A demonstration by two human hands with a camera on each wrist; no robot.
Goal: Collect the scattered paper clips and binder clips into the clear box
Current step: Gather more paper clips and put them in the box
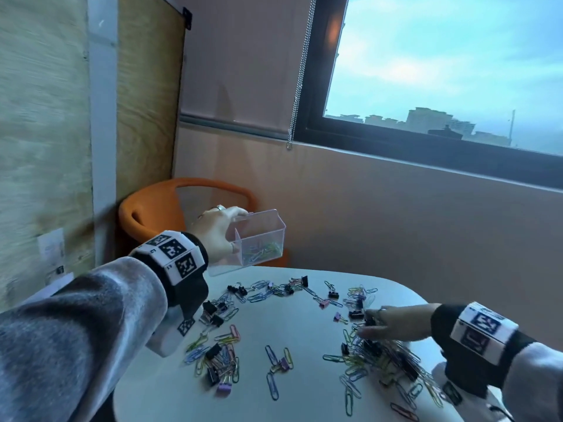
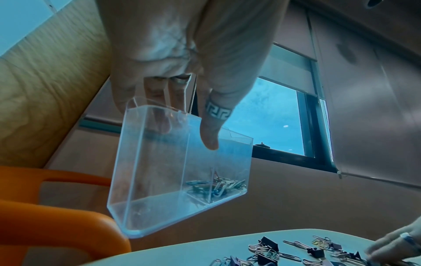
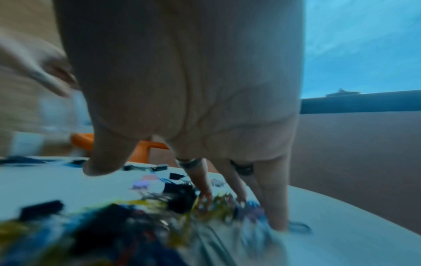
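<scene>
My left hand (image 1: 219, 229) grips the clear box (image 1: 259, 239) by its rim and holds it in the air past the table's far left edge. In the left wrist view the thumb and fingers (image 2: 159, 111) pinch the clear box (image 2: 177, 171), which is tilted, with a few paper clips (image 2: 218, 185) in one compartment. Coloured paper clips and black and purple binder clips lie scattered over the white table (image 1: 298, 324). My right hand (image 1: 393, 324) lies with straight fingers on a dense heap of clips (image 1: 377, 354) at the right. The right wrist view is blurred; the fingers (image 3: 275, 203) touch the heap.
An orange chair (image 1: 158, 214) stands beyond the table's far left edge, under the held box. A wall and window run behind the table. Wooden panels are at the left. Smaller clip groups lie at the table's left (image 1: 219, 360) and far side (image 1: 274, 289).
</scene>
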